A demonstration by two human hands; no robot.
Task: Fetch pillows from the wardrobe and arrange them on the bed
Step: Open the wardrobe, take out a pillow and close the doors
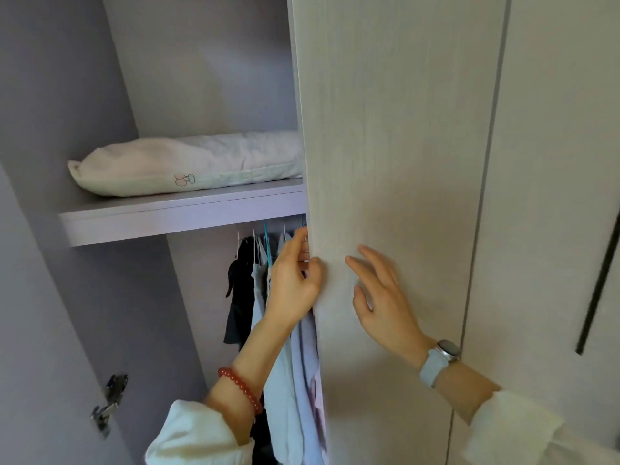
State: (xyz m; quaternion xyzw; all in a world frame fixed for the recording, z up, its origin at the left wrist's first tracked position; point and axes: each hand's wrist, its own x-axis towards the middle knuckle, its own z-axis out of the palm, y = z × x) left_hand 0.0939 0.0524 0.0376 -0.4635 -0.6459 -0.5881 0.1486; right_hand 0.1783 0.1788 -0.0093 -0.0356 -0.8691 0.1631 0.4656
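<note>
**Hands at the wardrobe door, pillow on the shelf**

The wardrobe point(201, 78) stands partly open on its left side, showing a pale lilac interior. A pillow point(188, 164) lies flat on the shelf point(181, 213) — pale pink and white, with a small outline drawing near its front edge — and its right end is hidden behind the door point(396, 162).

The left hand point(295, 280) is curled around the door's left edge, fingers tucked behind it and thumb pressed on the front face. A red bead bracelet point(241, 389) sits on that wrist, above a white sleeve point(194, 434).

The right hand point(382, 297) is open, fingers spread and slightly bent, just beside the left hand in front of the door; whether the fingertips touch the surface cannot be told. A watch point(443, 357) with a pale blue strap is on that wrist.

Below the shelf, clothes point(255, 297) hang on hangers — one dark garment, several light blue ones. A metal hinge point(109, 404) shows at lower left.
</note>
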